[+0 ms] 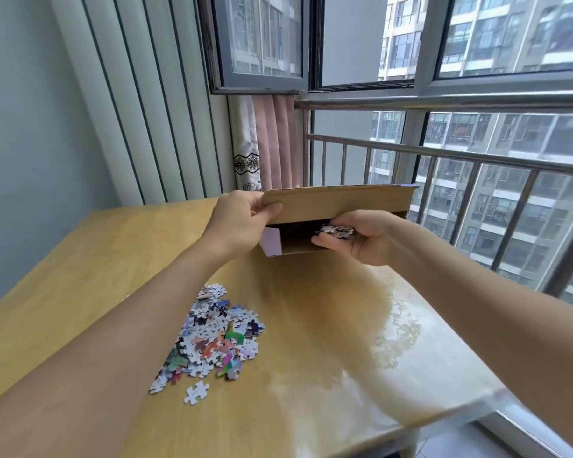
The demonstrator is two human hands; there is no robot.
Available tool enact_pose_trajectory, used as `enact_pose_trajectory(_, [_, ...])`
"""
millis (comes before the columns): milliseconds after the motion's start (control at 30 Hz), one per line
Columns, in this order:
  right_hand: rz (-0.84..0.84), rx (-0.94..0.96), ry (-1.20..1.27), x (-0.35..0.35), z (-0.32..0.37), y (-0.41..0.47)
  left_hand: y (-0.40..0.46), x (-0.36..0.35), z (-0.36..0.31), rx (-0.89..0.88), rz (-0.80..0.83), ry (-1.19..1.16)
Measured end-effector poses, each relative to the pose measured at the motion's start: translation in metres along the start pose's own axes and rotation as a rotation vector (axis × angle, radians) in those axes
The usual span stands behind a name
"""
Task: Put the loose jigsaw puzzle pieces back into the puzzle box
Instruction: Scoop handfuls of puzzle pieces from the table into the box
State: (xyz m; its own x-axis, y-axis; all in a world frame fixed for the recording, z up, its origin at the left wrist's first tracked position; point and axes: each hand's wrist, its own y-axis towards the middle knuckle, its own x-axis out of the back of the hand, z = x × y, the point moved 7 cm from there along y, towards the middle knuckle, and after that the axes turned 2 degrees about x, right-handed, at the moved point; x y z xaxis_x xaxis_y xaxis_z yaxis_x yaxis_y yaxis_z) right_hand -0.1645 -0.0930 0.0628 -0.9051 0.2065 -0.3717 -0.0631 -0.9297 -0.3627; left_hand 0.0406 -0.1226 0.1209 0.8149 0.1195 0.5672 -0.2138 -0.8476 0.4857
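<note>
On the wooden desk (311,342) by the window sat the puzzle box (338,201), flap lifted by left hand (242,223). Right hand (358,239) grasped pieces (336,231) at its opening. Loose pile (215,338) lay near, left of centre.

The brown cardboard puzzle box (338,201) is hiding its dark interior at frame centre; the right hand (361,239) is covering most of its blurred handful of pieces (336,231).
</note>
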Motion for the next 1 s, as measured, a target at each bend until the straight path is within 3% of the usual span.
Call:
enact_pose_trajectory(167, [-0.078, 0.113, 0.211, -0.003, 0.015, 0.011, 0.003, 0.001, -0.005, 0.007, 0.020, -0.052])
enact_pose_trajectory(267, [-0.129, 0.157, 0.115, -0.003, 0.018, 0.014, 0.005, 0.003, -0.007, 0.013, 0.017, -0.072])
enact_pose_trajectory(533, [-0.282, 0.407, -1.053, 0.018, 0.037, 0.013, 0.006, 0.007, -0.004, 0.022, 0.021, -0.108])
enact_pose_trajectory(600, [-0.208, 0.581, -1.390, 0.006, 0.043, 0.000, 0.006, 0.007, -0.004, 0.020, 0.018, -0.107])
enact_pose_trajectory(667, [-0.017, 0.704, -1.547, -0.011, 0.035, -0.013, 0.006, 0.007, -0.006, 0.014, 0.005, -0.110])
enact_pose_trajectory(767, [0.169, 0.544, -1.827, -0.018, 0.009, -0.007, 0.005, 0.008, -0.007, 0.006, 0.001, -0.106])
enact_pose_trajectory(867, [0.189, 0.437, -1.948, -0.017, 0.004, 0.016, 0.002, 0.006, -0.007, 0.008, 0.023, -0.090])
enact_pose_trajectory(1000, [0.094, 0.466, -2.018, -0.012, 0.014, 0.030, -0.003, 0.006, -0.001, 0.030, 0.063, -0.106])
